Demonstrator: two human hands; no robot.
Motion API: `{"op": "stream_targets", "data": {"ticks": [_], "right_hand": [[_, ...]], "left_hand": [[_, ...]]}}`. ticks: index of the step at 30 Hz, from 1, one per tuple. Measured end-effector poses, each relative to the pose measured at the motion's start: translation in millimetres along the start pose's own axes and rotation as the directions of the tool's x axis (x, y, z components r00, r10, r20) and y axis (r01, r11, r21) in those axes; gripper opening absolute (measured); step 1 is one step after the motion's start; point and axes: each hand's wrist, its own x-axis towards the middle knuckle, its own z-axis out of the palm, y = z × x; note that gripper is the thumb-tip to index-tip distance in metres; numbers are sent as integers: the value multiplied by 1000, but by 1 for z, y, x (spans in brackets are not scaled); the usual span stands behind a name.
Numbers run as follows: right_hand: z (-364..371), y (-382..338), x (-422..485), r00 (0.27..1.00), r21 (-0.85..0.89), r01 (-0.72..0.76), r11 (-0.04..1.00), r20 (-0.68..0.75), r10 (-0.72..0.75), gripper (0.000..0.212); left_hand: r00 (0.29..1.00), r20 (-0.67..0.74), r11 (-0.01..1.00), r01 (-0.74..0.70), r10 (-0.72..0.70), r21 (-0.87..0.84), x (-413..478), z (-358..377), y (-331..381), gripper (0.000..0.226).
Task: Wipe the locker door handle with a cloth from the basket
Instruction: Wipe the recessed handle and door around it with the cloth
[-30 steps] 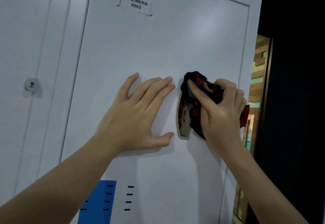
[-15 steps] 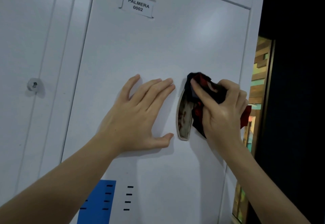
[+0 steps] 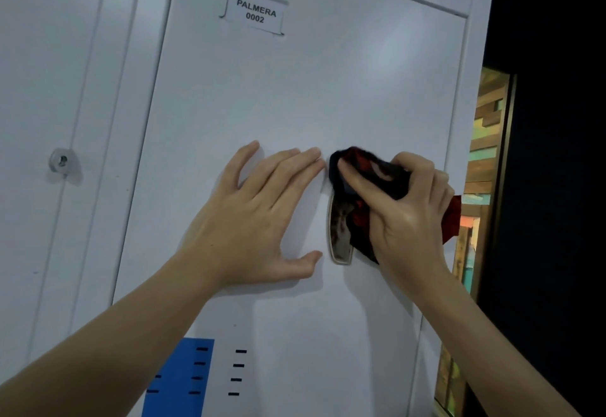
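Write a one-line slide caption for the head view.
Right hand presses a dark red-and-black cloth onto the handle of locker door "PALMERA 0002"; left hand lies flat beside it.

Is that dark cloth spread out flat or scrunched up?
Scrunched up. The cloth is bunched in the right hand and pressed over the handle, with one red end sticking out past the hand.

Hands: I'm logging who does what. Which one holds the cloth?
The right hand, bunching the dark red cloth against the handle; the left hand lies flat, empty.
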Motion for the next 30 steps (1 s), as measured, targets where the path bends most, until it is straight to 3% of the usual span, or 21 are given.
{"op": "stream_targets", "data": {"ticks": [3, 9, 14, 19, 25, 28, 30], "right_hand": [[-5, 2, -11, 996, 1, 82, 997, 32, -82, 35], [3, 1, 8, 998, -45, -62, 997, -31, 61, 39], [-3, -2, -6, 997, -36, 73, 997, 11, -72, 34], [0, 5, 2, 998, -35, -59, 998, -26, 58, 38], [-10, 0, -27, 983, -11, 175, 985, 65, -174, 36], [-10, 6, -24, 982, -2, 178, 984, 64, -177, 34], [-6, 5, -15, 994, 4, 99, 995, 40, -99, 33]], "left_hand": [[1000, -3, 1000, 4, -4, -2, -1, 0, 0, 92], [1000, -13, 1000, -4, 4, -1, 0, 0, 0, 93], [1000, -18, 1000, -3, 3, -1, 0, 1, 0, 93], [1000, -28, 1000, 0, 0, -4, 0, 1, 1, 93], [1000, -30, 1000, -3, 3, 2, -1, 1, -1, 91], [999, -36, 1000, -1, 1, 5, -1, 1, 0, 91], [999, -39, 1000, -4, 5, 11, 0, 1, 0, 92]]}}
